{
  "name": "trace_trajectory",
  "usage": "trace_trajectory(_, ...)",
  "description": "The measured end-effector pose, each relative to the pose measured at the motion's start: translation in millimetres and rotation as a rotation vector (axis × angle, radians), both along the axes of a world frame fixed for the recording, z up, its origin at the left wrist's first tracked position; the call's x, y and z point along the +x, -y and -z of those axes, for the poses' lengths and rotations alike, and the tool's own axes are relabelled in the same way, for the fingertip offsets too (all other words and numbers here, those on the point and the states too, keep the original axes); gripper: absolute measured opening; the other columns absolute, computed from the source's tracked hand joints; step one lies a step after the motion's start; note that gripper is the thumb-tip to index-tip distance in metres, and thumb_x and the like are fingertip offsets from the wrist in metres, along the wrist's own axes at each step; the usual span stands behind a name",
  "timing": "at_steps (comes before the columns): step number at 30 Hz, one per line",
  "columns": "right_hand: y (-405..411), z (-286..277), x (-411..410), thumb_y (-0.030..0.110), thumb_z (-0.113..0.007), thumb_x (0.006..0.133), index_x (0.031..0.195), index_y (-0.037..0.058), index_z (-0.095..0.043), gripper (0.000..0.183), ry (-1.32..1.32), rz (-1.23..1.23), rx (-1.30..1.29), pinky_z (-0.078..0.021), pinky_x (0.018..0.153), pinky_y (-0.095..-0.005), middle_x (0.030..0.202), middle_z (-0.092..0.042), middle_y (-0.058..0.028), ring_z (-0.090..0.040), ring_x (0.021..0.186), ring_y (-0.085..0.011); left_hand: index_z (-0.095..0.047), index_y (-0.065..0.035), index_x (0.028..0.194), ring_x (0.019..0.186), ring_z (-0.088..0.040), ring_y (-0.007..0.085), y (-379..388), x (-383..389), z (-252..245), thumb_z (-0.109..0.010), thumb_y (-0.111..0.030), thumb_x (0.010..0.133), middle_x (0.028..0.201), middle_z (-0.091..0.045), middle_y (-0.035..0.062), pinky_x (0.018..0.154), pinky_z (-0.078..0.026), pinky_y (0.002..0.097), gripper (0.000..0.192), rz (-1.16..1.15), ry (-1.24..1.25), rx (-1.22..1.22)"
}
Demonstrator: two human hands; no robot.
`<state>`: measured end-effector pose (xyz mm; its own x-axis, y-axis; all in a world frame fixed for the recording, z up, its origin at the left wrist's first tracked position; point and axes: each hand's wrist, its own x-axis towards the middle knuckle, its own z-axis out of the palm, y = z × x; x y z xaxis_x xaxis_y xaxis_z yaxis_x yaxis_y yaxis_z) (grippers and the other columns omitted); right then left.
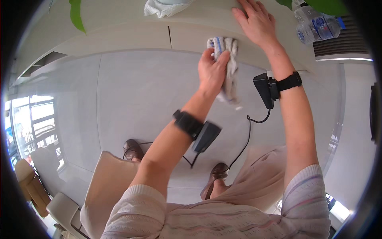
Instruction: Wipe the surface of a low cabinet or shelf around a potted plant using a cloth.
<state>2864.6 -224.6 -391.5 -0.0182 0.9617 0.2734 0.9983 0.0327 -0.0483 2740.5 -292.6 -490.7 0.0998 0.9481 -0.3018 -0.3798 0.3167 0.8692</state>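
My left hand (212, 70) grips a bunched cloth (229, 67), off-white with blue stripes. The cloth lies against the pale front face of a cabinet or counter (191, 37), and its lower end hangs down over the floor, slightly blurred. Higher up on the right, my right hand (256, 22) rests with spread fingers on the pale top surface, and nothing shows in it. Some of its fingertips reach the upper edge of the picture.
Clear plastic bottles (317, 27) lie at the upper right near green leaves (329, 6). A white cloth or tissue (168, 7) sits at the top. Black cables (249, 131) hang from both wrist devices. A light chair (62, 209) stands lower left on the grey tiled floor (134, 89).
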Motion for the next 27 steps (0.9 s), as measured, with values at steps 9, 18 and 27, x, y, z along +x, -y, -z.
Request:
trace_trajectory(9, 3, 3, 8, 0.037, -0.044, 0.088, 0.127, 0.0081, -0.043, 0.049, -0.014, -0.012, 0.048, -0.0259, 0.099, -0.0539, 0.135, -0.038, -0.018, -0.032, 0.126, -0.0386, -0.06, -0.0091, 0.106, 0.087, -0.06, 0.0343, 7, -24, 41, -0.064, -0.027, 0.067, 0.099, -0.063, 0.0145, 0.077, -0.047, 0.0391, 0.043, 0.325, -1.018, 0.129)
trace_trajectory(18, -3, 0, -3, 0.039, -0.043, 0.089, 0.13, 0.0094, -0.041, 0.051, -0.032, 0.008, 0.002, -0.0224, 0.101, -0.0551, 0.138, -0.034, -0.018, -0.027, 0.129, -0.0378, -0.056, -0.0229, 0.117, 0.125, -0.028, 0.0338, 29, -182, 107, -0.065, -0.027, 0.069, 0.136, -0.035, 0.0069, 0.09, -0.026, 0.0609, 0.049, 0.322, -1.695, 0.416)
trace_trajectory(27, -3, 10, -8, 0.039, -0.043, 0.089, 0.13, 0.0091, -0.042, 0.051, -0.026, -0.023, 0.021, -0.0224, 0.102, -0.0544, 0.138, -0.034, -0.0183, -0.029, 0.128, -0.0385, -0.058, -0.0204, 0.113, 0.125, -0.026, 0.0389, 93, -96, 128, -0.061, -0.027, 0.074, 0.135, -0.036, 0.0064, 0.094, -0.025, 0.0602, 0.04, 0.672, -1.568, 0.688)
